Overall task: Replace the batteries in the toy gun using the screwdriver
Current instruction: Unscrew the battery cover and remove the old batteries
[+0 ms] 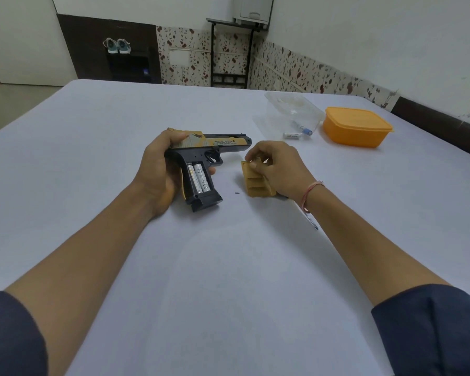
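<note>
The black and tan toy gun (217, 143) lies on its side on the white table (228, 267), barrel pointing right. My left hand (158, 169) grips the rear of the gun and its handle. The handle's compartment is uncovered, with two silver batteries (200, 178) side by side inside. My right hand (280, 166) pinches the tan battery cover (257, 181), which rests on the table just right of the handle. A tiny dark screw (237, 193) lies between gun and cover. The screwdriver (311, 219) lies under my right wrist, only its shaft and tip showing.
A clear plastic container (310, 112) at the back right holds a battery (291, 135) and a small blue-tipped item (304, 129). An orange lidded box (357, 126) stands right of it. The table's right edge runs near a dark wall base.
</note>
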